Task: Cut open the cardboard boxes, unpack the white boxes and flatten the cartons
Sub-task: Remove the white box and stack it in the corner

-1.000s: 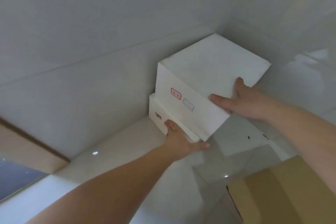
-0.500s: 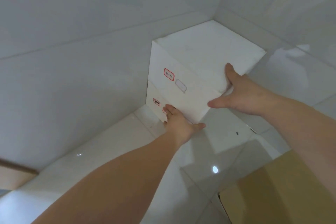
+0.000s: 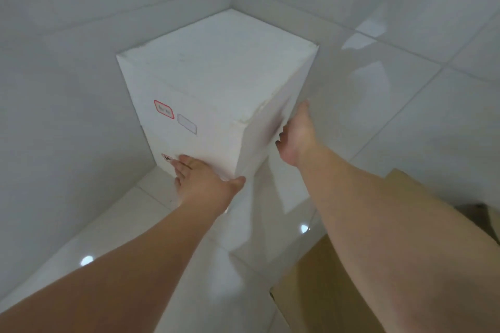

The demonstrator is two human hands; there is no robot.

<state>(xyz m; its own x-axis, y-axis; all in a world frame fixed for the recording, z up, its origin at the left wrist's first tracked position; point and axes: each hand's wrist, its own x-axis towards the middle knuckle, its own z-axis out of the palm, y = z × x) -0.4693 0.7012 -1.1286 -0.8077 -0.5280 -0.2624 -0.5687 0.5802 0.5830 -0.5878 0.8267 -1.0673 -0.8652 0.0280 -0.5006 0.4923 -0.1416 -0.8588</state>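
Two stacked white boxes (image 3: 216,84) stand upright in the wall corner, labelled face toward seven o'clock. Left hand (image 3: 205,184) lies flat and open against the lower box; right hand (image 3: 296,135), open, presses the right side. Since earlier, the right hand has left the top edge.

Upper white box (image 3: 216,62) sits on lower white box (image 3: 194,154), in the wall corner; cardboard carton (image 3: 319,286) lies near, right of them.

Dim, soft light (glossy floor (image 3: 405,121) glare)
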